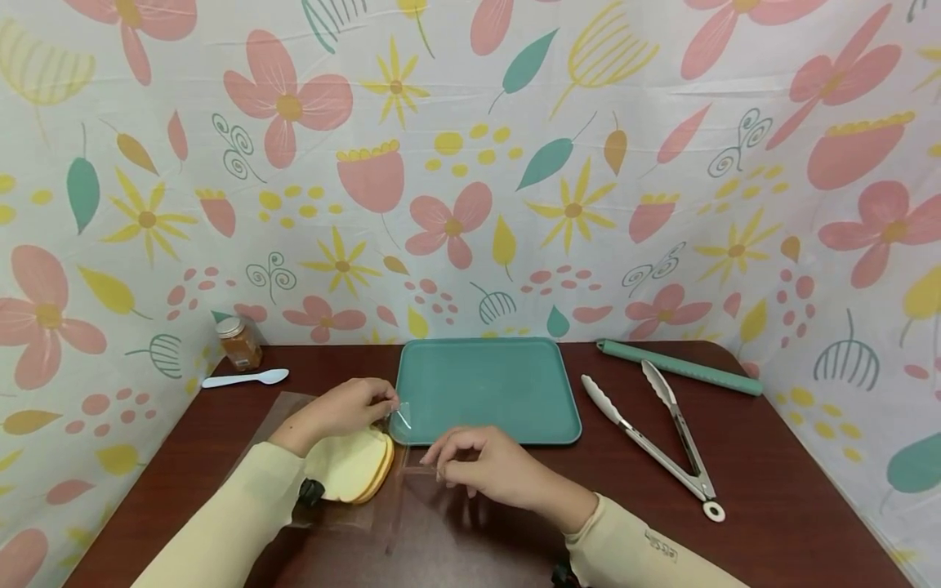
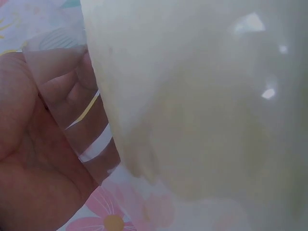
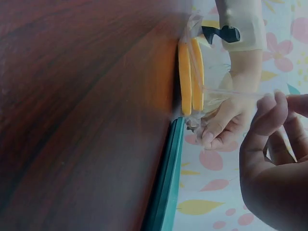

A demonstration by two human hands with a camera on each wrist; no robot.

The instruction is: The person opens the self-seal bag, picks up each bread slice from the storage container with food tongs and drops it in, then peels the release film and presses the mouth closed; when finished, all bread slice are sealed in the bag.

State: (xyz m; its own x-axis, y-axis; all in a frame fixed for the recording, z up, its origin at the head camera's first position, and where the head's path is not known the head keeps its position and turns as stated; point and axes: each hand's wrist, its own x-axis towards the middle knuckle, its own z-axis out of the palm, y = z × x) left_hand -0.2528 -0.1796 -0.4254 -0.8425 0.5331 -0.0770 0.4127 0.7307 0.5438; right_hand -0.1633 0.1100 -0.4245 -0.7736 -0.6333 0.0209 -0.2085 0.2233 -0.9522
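Note:
Two slices of bread (image 1: 345, 465) with orange-brown crusts lie stacked on the table inside a clear plastic bag (image 1: 268, 420). At the bag's upper right corner, my left hand (image 1: 338, 412) pinches the plastic between thumb and fingers. My right hand (image 1: 488, 467), held over the table to the right of the bread, pinches the bag's thin clear edge. In the right wrist view that edge stretches from the bread (image 3: 185, 72) to the right hand's fingertips (image 3: 276, 98). The left wrist view is mostly filled by the pale bread (image 2: 192, 96) seen through shiny plastic.
A teal tray (image 1: 485, 392) lies right behind the hands. To its right are metal tongs (image 1: 650, 449) with white tips, spread apart, and a long green rod (image 1: 684, 367). At the back left stand a lidded jar (image 1: 241, 347) and a light-blue spoon (image 1: 246, 378). Patterned cloth (image 1: 470, 163) walls the table.

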